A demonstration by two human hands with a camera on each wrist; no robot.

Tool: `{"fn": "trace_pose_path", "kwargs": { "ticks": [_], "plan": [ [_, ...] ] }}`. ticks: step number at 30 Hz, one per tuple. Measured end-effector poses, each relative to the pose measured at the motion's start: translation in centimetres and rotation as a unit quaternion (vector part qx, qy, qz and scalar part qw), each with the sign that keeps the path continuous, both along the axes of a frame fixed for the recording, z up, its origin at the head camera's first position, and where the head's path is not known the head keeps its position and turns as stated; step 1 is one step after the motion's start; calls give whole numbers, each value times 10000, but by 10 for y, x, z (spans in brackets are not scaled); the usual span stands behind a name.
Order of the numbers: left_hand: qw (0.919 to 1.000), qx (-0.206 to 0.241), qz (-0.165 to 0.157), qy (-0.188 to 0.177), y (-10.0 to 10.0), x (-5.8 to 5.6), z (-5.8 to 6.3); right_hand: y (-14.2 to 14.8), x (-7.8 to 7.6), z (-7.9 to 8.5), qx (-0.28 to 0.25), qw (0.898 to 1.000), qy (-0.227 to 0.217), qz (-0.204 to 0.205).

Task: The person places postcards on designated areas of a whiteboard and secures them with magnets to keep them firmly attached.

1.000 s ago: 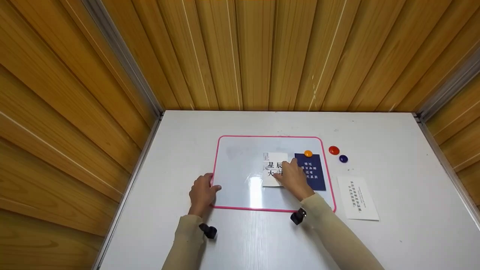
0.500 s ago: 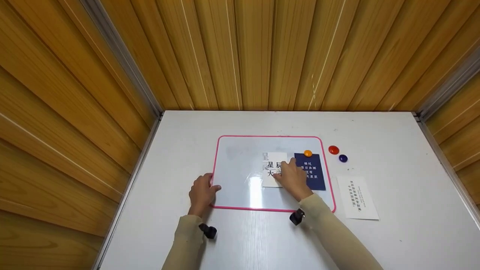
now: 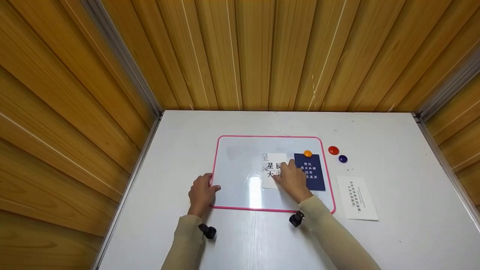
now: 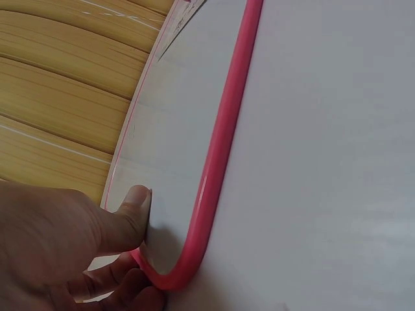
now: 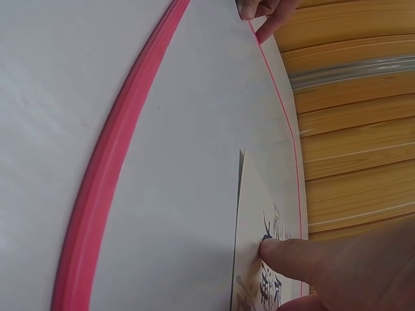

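Note:
My left hand (image 3: pixel 201 193) grips the left edge of the pink-framed whiteboard (image 3: pixel 234 165) near its lower corner. In the left wrist view the thumb lies on the board's face, with the fingers (image 4: pixel 120 282) behind the frame. My right hand (image 3: pixel 294 179) rests on a white card (image 3: pixel 269 180) with dark Chinese characters, its thumb (image 5: pixel 285 254) pressing on the print. The hand hides the card's right part. Close beside it lies a navy card (image 3: pixel 316 182) with white writing, under an orange round magnet (image 3: pixel 308 153) near its top edge.
Right of the board, a red round magnet (image 3: pixel 333 150) and a dark blue round magnet (image 3: pixel 342 159) lie on the white table (image 3: pixel 405 168). Another white printed card (image 3: pixel 358 198) lies below them. Wood-patterned walls (image 3: pixel 255 56) rise behind and at both sides.
Under my right hand the white card has slid slightly towards me. My left hand has stayed at the board's edge, and the magnets have not moved.

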State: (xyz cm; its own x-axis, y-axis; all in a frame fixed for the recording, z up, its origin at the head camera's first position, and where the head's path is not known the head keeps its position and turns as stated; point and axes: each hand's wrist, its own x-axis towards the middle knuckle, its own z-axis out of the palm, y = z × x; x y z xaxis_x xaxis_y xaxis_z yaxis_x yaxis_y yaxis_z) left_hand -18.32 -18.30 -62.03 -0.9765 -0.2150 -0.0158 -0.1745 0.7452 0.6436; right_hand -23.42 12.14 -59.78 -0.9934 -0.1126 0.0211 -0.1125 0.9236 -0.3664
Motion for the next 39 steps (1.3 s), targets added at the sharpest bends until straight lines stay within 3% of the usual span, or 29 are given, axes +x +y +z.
{"fn": "trace_pose_path", "kwargs": {
  "ticks": [23,39],
  "plan": [
    [10000,31,-38,-49,-2,0,1,0,-1,2,-73,9999,-130,7],
    [9999,-108,-27,-70,-1,0,1,0,0,0,39,9999,142,56]
  ]
}}
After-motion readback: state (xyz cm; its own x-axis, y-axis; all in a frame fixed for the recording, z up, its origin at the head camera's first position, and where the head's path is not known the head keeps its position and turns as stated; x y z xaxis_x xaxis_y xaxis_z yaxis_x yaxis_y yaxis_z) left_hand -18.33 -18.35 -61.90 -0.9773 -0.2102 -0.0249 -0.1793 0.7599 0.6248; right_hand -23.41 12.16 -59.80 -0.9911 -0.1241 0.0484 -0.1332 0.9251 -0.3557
